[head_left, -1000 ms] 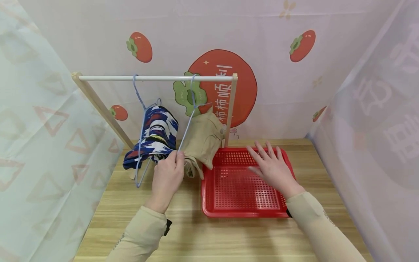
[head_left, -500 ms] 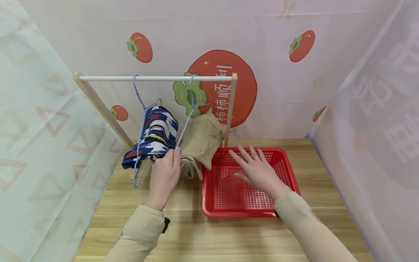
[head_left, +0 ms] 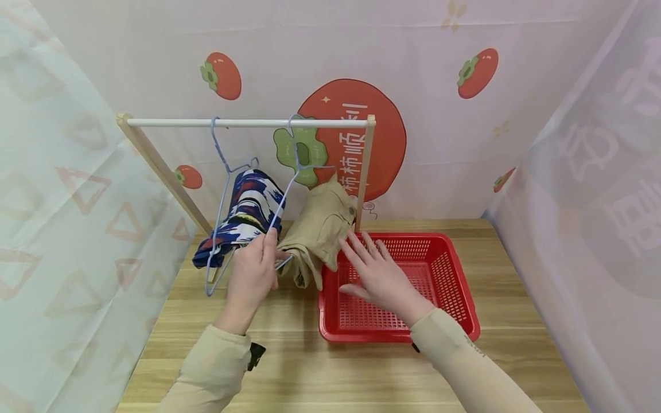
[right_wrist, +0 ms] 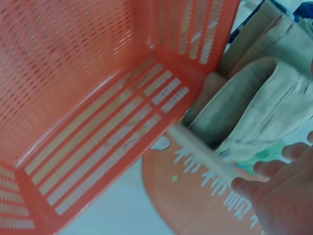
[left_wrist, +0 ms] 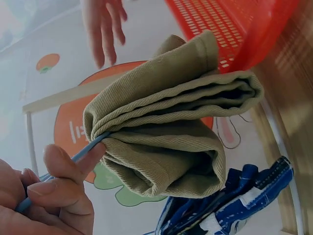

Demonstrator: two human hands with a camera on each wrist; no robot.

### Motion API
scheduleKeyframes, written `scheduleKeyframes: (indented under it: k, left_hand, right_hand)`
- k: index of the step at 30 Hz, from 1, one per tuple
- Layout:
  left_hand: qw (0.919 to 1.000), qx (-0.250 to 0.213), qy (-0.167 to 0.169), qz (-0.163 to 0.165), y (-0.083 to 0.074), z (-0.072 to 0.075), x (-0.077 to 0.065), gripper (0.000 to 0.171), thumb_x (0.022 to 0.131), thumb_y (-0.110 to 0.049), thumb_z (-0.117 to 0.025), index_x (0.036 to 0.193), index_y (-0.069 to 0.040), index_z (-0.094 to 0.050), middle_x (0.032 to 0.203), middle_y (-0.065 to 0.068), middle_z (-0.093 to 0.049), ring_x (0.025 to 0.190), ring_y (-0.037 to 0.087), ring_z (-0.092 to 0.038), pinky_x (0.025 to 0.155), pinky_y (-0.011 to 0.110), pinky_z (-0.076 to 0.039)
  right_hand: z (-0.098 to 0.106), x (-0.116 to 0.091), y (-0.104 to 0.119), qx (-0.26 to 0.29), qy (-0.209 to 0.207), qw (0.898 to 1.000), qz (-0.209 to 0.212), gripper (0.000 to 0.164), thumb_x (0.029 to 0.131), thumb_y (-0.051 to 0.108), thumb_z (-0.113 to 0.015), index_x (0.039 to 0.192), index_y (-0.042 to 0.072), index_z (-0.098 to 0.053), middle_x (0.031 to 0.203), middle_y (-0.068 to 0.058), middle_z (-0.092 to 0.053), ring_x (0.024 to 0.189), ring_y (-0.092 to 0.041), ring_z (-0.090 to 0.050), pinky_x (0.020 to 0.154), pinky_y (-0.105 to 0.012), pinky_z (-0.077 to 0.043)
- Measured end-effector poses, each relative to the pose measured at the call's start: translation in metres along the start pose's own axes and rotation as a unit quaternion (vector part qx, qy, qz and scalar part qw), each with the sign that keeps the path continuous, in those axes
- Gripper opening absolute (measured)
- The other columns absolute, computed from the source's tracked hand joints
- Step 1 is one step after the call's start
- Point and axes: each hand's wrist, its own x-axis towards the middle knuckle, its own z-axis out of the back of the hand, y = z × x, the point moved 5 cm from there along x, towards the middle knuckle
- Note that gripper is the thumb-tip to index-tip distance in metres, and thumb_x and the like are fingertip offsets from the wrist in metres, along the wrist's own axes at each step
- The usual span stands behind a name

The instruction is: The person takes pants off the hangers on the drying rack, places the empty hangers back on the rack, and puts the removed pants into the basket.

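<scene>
Folded khaki trousers (head_left: pixel 321 221) hang over a light blue wire hanger (head_left: pixel 287 195), hooked on the white rail. My left hand (head_left: pixel 250 276) grips the hanger's near end; in the left wrist view its fingers (left_wrist: pixel 58 188) curl round the blue wire (left_wrist: pixel 89 146), close beside the folds of cloth (left_wrist: pixel 161 98). With fingers spread, my right hand (head_left: pixel 384 281) hovers over the left part of the red basket (head_left: pixel 461 287), its fingertips close to the trousers' right edge. Whether they touch the cloth cannot be told. In the right wrist view the right hand (right_wrist: pixel 288 196) holds nothing.
A wooden rack with a white rail (head_left: pixel 175 123) stands at the back left. On it a second blue hanger (head_left: pixel 221 201) carries a folded blue, white and red patterned garment (head_left: pixel 253 201). The basket sits on the wooden table (head_left: pixel 341 378), between printed cloth walls.
My right hand has moved left across the basket to the trousers. My left hand has drawn the hanger slightly left and nearer, its hook sliding left along the rail.
</scene>
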Motion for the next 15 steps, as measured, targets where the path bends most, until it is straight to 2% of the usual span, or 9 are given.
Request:
scheduleKeyframes:
  k: [5, 9, 15]
  left_hand:
    - [0.9996, -0.024, 0.006, 0.015, -0.003, 0.005, -0.002, 0.060, 0.112, -0.046, -0.034, 0.078, -0.004, -0.061, 0.064, 0.008, -0.072, 0.033, 0.021, -0.055, 0.038, 0.031, -0.035]
    - [0.9982, -0.052, 0.013, 0.026, -0.004, 0.008, -0.005, 0.063, 0.111, -0.049, -0.034, 0.076, -0.002, -0.058, 0.077, 0.010, -0.077, 0.035, 0.025, -0.058, 0.037, 0.030, -0.035]
    - [0.9951, -0.089, 0.017, 0.040, -0.009, 0.013, -0.009, 0.065, 0.110, -0.051, -0.035, 0.077, -0.001, -0.059, 0.079, 0.010, -0.077, 0.035, 0.025, -0.058, 0.034, 0.030, -0.034]
  right_hand:
    - [-0.003, 0.007, 0.020, 0.020, -0.007, 1.000, 0.003, 0.101, 0.095, 0.059, -0.065, 0.166, 0.016, -0.007, 0.172, -0.011, -0.007, 0.157, -0.039, -0.012, 0.123, -0.060, -0.019]
    - [-0.006, 0.014, 0.034, 0.040, -0.016, 0.999, -0.005, 0.105, 0.093, 0.060, -0.066, 0.166, 0.016, -0.004, 0.173, -0.010, -0.002, 0.157, -0.038, -0.012, 0.123, -0.060, -0.020]
    - [-0.010, 0.025, 0.056, 0.053, -0.043, 0.997, -0.027, 0.116, 0.089, 0.068, -0.066, 0.165, 0.012, 0.002, 0.172, -0.012, -0.001, 0.158, -0.036, -0.010, 0.124, -0.058, -0.018]
